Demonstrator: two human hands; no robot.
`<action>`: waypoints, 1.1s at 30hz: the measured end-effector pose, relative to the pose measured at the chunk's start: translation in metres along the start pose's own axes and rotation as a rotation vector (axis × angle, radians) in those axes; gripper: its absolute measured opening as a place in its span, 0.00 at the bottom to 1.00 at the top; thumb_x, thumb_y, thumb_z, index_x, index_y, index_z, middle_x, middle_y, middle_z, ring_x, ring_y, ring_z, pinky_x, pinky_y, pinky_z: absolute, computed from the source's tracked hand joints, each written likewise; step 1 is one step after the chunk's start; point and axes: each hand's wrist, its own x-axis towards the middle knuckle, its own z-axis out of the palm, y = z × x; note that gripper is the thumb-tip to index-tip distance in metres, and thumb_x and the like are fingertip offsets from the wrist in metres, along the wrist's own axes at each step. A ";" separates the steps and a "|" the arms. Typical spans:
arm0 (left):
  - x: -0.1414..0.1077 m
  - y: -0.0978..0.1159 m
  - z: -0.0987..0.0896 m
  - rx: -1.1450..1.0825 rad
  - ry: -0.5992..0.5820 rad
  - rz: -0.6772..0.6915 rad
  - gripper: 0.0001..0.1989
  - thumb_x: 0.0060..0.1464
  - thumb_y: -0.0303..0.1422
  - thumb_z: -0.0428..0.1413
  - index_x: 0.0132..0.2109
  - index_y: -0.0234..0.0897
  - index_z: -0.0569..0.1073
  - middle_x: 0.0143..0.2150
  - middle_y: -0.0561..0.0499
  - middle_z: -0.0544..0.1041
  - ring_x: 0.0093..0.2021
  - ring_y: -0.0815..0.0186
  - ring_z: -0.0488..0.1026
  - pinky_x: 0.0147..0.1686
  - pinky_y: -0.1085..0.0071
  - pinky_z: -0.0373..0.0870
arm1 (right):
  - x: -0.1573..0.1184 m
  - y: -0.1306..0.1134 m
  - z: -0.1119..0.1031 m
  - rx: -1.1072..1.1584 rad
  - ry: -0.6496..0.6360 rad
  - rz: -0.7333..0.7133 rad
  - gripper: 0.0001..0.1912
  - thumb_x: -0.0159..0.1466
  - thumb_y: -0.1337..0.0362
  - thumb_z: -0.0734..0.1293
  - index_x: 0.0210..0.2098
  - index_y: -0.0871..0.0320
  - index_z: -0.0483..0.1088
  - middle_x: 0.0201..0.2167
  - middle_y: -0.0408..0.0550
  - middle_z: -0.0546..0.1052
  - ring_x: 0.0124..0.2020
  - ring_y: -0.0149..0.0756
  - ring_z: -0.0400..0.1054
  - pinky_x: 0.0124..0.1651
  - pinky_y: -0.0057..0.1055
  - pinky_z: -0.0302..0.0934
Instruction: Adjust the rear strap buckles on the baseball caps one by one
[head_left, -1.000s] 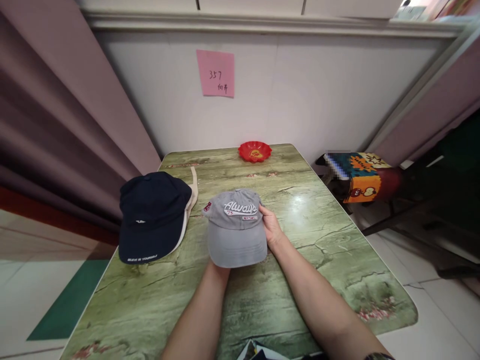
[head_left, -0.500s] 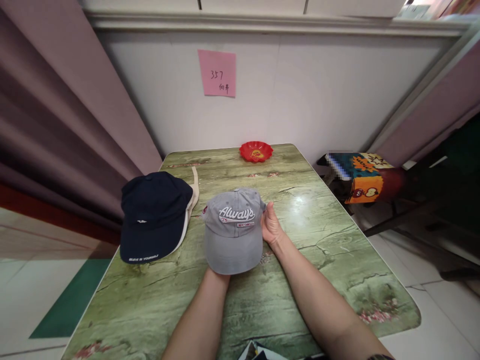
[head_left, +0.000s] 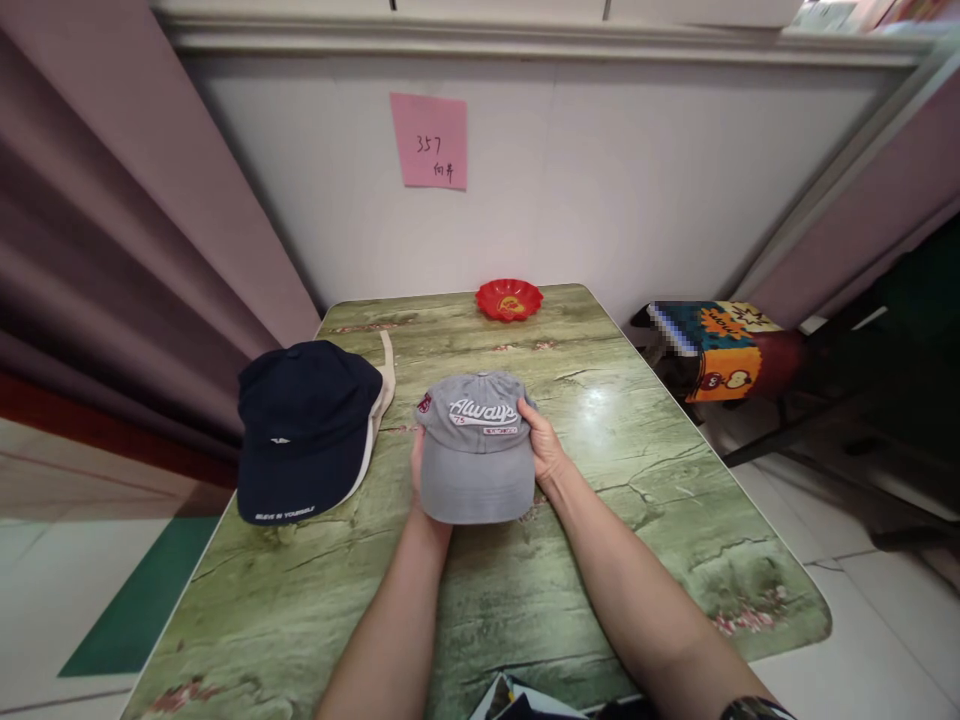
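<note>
A grey cap (head_left: pixel 472 450) with white "Always" lettering sits in the middle of the green wood-pattern table (head_left: pixel 645 470), its brim toward me. My left hand (head_left: pixel 417 470) holds its left side, mostly hidden under the brim. My right hand (head_left: pixel 546 452) grips its right side. A navy cap (head_left: pixel 304 425) lies to the left near the table's left edge, resting on a beige cap (head_left: pixel 385 375) of which only a strip shows.
A small red dish (head_left: pixel 509 299) stands at the table's far edge by the white wall. A pink note (head_left: pixel 429 141) is stuck on the wall. A patterned stool (head_left: pixel 712 350) stands to the right. Curtains hang at the left.
The grey cap has shifted slightly right and turned to face me squarely. My left hand's fingers now show at its left side.
</note>
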 end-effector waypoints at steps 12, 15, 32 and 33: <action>0.000 0.006 -0.011 -0.259 -0.059 -0.129 0.24 0.63 0.42 0.47 0.61 0.38 0.71 0.55 0.46 0.78 0.65 0.53 0.64 0.67 0.55 0.55 | -0.001 -0.005 0.000 0.036 -0.015 0.031 0.16 0.61 0.54 0.67 0.44 0.57 0.74 0.36 0.49 0.83 0.47 0.47 0.77 0.57 0.52 0.66; 0.002 0.007 -0.008 -0.313 -0.094 -0.144 0.25 0.64 0.42 0.47 0.62 0.37 0.71 0.56 0.45 0.78 0.66 0.53 0.62 0.68 0.56 0.53 | -0.002 -0.005 0.002 0.044 -0.025 0.042 0.16 0.61 0.53 0.66 0.43 0.57 0.74 0.36 0.49 0.83 0.47 0.47 0.77 0.57 0.53 0.65; 0.001 0.001 -0.016 -0.268 -0.019 0.053 0.18 0.62 0.40 0.49 0.46 0.38 0.80 0.47 0.47 0.82 0.64 0.53 0.66 0.66 0.54 0.57 | -0.006 -0.007 -0.003 0.067 0.018 0.029 0.17 0.61 0.55 0.66 0.45 0.57 0.74 0.36 0.48 0.83 0.47 0.47 0.77 0.56 0.53 0.66; 0.002 0.002 -0.019 -0.271 -0.033 0.061 0.19 0.62 0.42 0.49 0.46 0.39 0.80 0.48 0.47 0.82 0.64 0.53 0.66 0.66 0.54 0.57 | -0.006 -0.009 -0.005 0.067 0.028 0.031 0.16 0.60 0.57 0.66 0.44 0.57 0.74 0.35 0.47 0.83 0.46 0.47 0.77 0.56 0.53 0.66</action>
